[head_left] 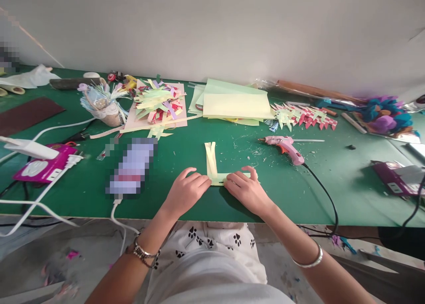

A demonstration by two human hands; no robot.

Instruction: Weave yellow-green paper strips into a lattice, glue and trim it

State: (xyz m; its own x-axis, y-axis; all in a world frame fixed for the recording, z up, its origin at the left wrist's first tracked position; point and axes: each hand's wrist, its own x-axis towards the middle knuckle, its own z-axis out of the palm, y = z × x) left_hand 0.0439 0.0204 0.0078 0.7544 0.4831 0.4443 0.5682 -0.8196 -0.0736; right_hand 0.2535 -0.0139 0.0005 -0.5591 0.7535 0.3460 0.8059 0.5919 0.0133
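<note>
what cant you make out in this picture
- Phone screen, head view: pixelated.
- Part of the paper strips, head view: hidden under the right hand.
- Lower sheets in the paper stack, head view: covered by the top ones.
- Pale crumbs, head view: too small to identify.

Glue gun (286,148) sits to your right on the worktop (186,206), phone (132,166) to your left, paper sheets (235,105) behind, between them.
</note>
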